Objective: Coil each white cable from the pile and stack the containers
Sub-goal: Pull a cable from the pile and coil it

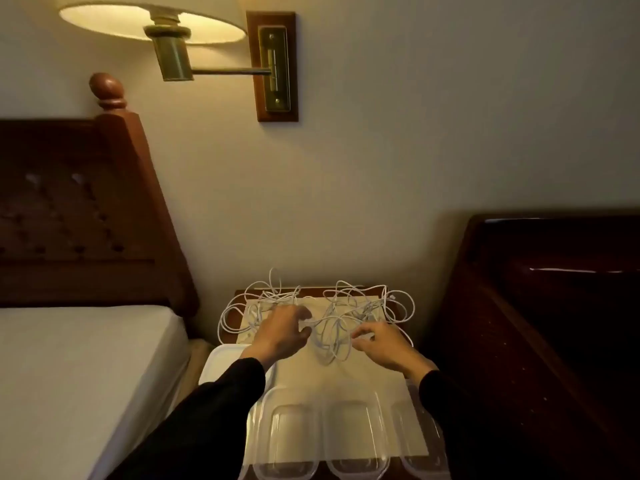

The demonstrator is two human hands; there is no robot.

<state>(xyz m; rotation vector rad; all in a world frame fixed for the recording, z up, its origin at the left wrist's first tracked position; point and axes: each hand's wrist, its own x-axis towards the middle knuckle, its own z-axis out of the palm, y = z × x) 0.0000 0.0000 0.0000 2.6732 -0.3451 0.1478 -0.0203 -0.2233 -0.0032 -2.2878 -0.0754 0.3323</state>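
Cables, thin and white, lie in a loose tangle across the far half of the bench, the heap running side to side with loops spilling over the left and right edges and no single direction to the strands. Clear plastic containers sit in a row along the near edge, open and side by side, and a white lid or tray lies at the near left corner, partly under the left sleeve. A bed flanks the bench on the left, dark wooden furniture on the right, and a wall lamp hangs above. Both arms reach forward in dark sleeves. The left hand has its grip pinched on a cable near the heap's middle; the right hand, fingers curled, pinches strands at the right side.
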